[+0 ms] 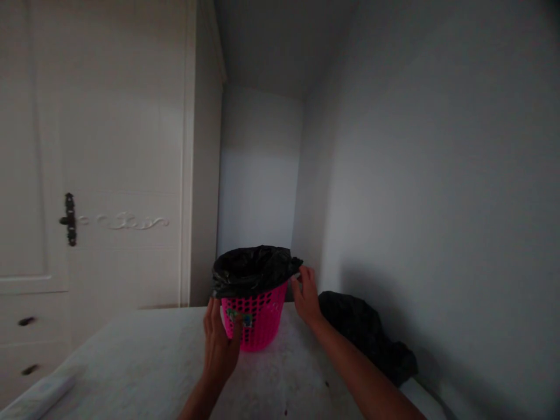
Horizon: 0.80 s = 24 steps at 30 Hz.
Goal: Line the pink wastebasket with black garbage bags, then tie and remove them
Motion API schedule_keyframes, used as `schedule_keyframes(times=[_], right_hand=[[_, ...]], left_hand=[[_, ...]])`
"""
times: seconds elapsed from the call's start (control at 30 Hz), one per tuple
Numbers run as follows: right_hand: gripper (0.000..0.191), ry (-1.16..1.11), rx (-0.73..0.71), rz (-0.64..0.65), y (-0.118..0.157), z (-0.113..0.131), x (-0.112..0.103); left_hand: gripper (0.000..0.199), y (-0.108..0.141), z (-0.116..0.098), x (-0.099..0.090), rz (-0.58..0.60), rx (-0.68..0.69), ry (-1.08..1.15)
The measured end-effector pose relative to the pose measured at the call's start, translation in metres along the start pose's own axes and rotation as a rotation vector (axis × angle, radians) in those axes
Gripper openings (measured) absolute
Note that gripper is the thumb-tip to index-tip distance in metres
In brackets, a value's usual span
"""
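A pink perforated basket [266,326] was seen upright between the fingers of two bare hands, its base rested on a pale surface [144,356]. Its mouth was lined with a black plastic bag [258,271], by which the rim was overlapped and hidden just above the left fingers. The left hand [221,341] was held against the near left side of the basket, its thumb parted widely from the fingers; the thumb was laid across a small coloured label [247,320], which was thus partly covered, while the fingertips were placed at the lower edge of the folded-over plastic. The right hand [307,296] was raised to the right side of the rim, its fingers bent and set at a gathered corner of the bag; whether the plastic was pinched or only touched there could not be told.

Behind the right fingers and to their right, a crumpled black bundle [365,326] was lodged near a plain wall [429,175], partly hidden by the forearm. Well to the left of the left fingers, a white cabinet [126,146] was seen, fitted with a dark handle [70,219] and dark drawer knobs [26,321]. Nearer than those fingers, a pale flat object [48,394] was cut off by the lower left edge of the view.
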State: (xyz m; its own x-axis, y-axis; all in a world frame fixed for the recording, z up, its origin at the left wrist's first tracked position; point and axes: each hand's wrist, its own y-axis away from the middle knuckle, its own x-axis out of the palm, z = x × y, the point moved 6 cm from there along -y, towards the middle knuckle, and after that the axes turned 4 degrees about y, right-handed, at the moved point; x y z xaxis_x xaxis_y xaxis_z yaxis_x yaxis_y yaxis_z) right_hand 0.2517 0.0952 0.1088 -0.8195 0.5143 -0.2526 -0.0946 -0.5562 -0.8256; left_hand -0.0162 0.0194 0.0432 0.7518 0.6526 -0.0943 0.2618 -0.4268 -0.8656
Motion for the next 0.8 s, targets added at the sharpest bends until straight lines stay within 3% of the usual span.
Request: schedule_keyframes(times=[0.2, 0.3, 0.4, 0.53, 0.67, 0.73, 0.8], right_hand=[[0.029, 0.008, -0.125, 0.032, -0.016, 0.021, -0.01], [0.029, 0.0, -0.157, 0.068, -0.022, 0.025, -0.01], [0.034, -0.02, -0.104, 0.086, -0.03, 0.02, -0.009], [0.043, -0.039, -0.01, 0.095, -0.043, 0.012, -0.007], [0.046, -0.039, 0.008, 0.143, -0.058, 0.01, -0.002], [0.053, -0.036, -0.006, 0.094, -0.064, 0.01, -0.006], [0.06, -0.014, 0.052, 0.037, -0.071, 0.004, -0.01]], left_hand=[[0.074, -0.037, -0.025, -0.005, -0.031, 0.042, -0.019], [0.061, -0.052, -0.028, -0.012, -0.039, 0.046, -0.038], [0.04, -0.066, -0.033, -0.021, -0.021, 0.07, -0.062], [0.03, -0.084, -0.042, -0.029, 0.037, 0.089, -0.089], [0.025, -0.098, -0.047, -0.034, -0.004, 0.017, -0.07], [0.022, -0.103, -0.047, -0.035, -0.039, -0.053, -0.049], [0.021, -0.107, -0.044, -0.031, 0.002, -0.144, -0.013]])
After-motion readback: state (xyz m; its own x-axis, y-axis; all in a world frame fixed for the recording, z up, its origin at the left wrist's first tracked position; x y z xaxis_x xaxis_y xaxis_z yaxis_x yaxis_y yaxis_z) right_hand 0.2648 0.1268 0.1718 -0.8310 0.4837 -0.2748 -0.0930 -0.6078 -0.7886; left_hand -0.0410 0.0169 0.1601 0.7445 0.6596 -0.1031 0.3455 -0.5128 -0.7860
